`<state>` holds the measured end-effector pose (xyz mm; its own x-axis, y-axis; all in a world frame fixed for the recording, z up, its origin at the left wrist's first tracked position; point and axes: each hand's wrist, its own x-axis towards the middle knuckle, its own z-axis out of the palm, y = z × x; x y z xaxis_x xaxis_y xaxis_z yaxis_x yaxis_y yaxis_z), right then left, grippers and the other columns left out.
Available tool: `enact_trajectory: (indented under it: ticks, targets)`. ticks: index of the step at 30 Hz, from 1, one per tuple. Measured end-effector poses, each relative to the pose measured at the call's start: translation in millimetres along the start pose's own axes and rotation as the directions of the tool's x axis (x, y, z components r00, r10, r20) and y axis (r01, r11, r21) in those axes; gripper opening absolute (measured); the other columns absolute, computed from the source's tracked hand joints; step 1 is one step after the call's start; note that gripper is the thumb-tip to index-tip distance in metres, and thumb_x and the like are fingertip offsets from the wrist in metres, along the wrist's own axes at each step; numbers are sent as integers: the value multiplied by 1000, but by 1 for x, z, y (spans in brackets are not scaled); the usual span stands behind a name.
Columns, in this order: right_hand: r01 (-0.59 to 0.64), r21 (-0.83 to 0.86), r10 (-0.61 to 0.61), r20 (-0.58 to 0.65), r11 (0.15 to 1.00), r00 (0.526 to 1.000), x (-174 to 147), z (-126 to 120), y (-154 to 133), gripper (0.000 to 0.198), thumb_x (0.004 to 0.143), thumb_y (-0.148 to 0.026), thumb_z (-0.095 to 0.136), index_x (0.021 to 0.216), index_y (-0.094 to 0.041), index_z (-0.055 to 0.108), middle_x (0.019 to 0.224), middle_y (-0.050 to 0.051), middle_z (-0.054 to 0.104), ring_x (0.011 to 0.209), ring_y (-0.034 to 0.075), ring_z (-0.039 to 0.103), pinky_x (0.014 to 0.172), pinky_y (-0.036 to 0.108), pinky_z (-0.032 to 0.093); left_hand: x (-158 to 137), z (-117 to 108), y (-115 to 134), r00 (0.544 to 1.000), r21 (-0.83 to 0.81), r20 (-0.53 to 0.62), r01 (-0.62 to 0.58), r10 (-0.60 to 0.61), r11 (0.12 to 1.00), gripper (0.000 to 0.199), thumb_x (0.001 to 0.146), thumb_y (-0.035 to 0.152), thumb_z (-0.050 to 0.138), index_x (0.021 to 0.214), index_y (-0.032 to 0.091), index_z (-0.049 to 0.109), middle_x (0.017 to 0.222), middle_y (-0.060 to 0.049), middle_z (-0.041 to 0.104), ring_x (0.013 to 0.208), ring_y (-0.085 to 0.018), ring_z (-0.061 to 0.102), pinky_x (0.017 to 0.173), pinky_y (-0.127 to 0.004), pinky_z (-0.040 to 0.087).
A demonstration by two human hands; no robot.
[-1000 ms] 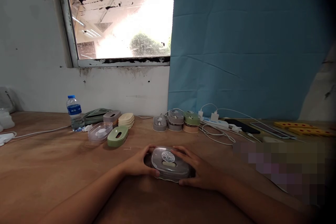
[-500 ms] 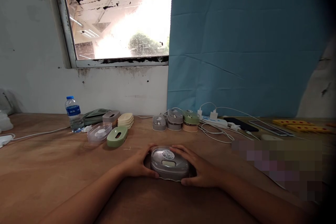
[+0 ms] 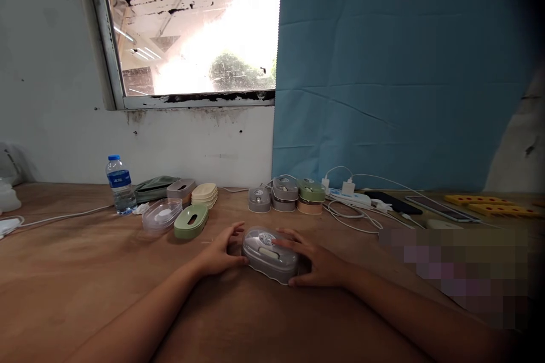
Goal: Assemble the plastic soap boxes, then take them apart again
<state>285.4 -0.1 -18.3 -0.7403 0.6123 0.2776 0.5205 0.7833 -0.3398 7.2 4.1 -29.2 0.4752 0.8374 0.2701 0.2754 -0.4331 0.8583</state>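
Note:
A grey oval box (image 3: 269,267) with a see-through lid and a round sticker on top sits on the table in front of me, turned at a slant. My right hand (image 3: 313,258) grips its right end, the fingers over the lid and the thumb at the near corner. At the left end is my left hand (image 3: 219,252), its fingers spread and its thumb tip at the box's side; whether it touches is hard to tell. A pale bar shows in the lid's slot.
Farther back left stand a water bottle (image 3: 120,186), a clear lid (image 3: 162,214), a green oval tray (image 3: 191,226) and stacked cream inserts (image 3: 205,195). Similar finished-looking boxes (image 3: 284,190) stand back centre. Right lie a power strip (image 3: 349,198), cables, phones and yellow blocks (image 3: 504,210).
The box has shifted slightly left and away from me and turned. My left hand has loosened from its left end, while the right hand stays on it.

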Motion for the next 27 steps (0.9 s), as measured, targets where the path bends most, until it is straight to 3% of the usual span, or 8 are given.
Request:
enact_trajectory:
  ticks: [3, 6, 8, 11, 16, 21, 24, 27]
  targets:
    - [3, -21, -4, -70, 1000, 998, 14, 11, 3, 75, 66, -53, 62, 130, -28, 34, 137, 11, 24, 124, 30, 29, 98, 44, 30, 7, -3, -8, 949, -7, -312, 35, -36, 999, 58, 60, 21, 67, 113, 18, 45, 112, -11, 50, 102, -22, 48, 89, -37, 38]
    - [6, -147, -26, -138, 989, 990, 37, 18, 5, 73, 67, -53, 61, 130, -28, 34, 136, 9, 26, 123, 27, 32, 98, 38, 33, 13, -9, -12, 781, -102, -616, 49, -102, 994, 38, 61, 20, 61, 97, 16, 49, 92, -6, 54, 81, -16, 53, 77, -32, 43]
    - [-82, -281, 20, -214, 956, 977, 60, 18, 7, 71, 67, -55, 60, 129, -30, 34, 136, 6, 26, 122, 24, 33, 98, 33, 34, 15, -13, -13, 669, -181, -725, 40, -161, 983, 30, 61, 18, 58, 90, 17, 49, 84, -2, 53, 71, -13, 52, 72, -29, 43]
    - [-250, -338, 130, -338, 908, 932, 103, 14, 16, 69, 75, -54, 52, 133, -27, 26, 138, 10, 21, 123, 26, 30, 97, 37, 33, 17, -18, -16, 579, -247, -783, 46, -228, 968, 24, 61, 15, 55, 84, 17, 48, 78, 1, 50, 65, -10, 49, 69, -26, 42]
    - [-518, -383, 332, -453, 765, 827, 163, 8, 36, 65, 76, -47, 55, 130, -19, 31, 132, 19, 29, 111, 33, 42, 88, 46, 37, 20, -19, -24, 554, -282, -789, 58, -266, 958, 22, 59, 12, 52, 79, 16, 46, 71, 2, 49, 63, -10, 49, 64, -25, 41]
    - [-643, -458, 434, -485, 614, 759, 182, 8, 46, 41, 85, -37, 47, 121, -18, 41, 121, 9, 45, 103, 24, 49, 85, 45, 40, 21, -16, -25, 569, -296, -774, 61, -277, 953, 22, 59, 11, 52, 79, 16, 46, 71, 2, 49, 62, -10, 49, 62, -24, 40]
    - [-616, -538, 397, -475, 575, 785, 182, 4, 46, 46, 84, -41, 47, 121, -15, 41, 122, 12, 44, 106, 27, 46, 86, 48, 37, 21, -16, -23, 574, -300, -770, 64, -281, 952, 22, 59, 12, 52, 79, 16, 46, 71, 3, 48, 61, -9, 48, 62, -23, 40]
    - [-465, -656, 261, -390, 594, 883, 180, 4, 44, 61, 79, -47, 52, 125, -11, 37, 129, 20, 35, 115, 35, 35, 91, 52, 29, 21, -16, -23, 575, -300, -768, 65, -281, 952, 22, 59, 12, 52, 79, 16, 46, 71, 3, 48, 61, -9, 48, 62, -23, 39]
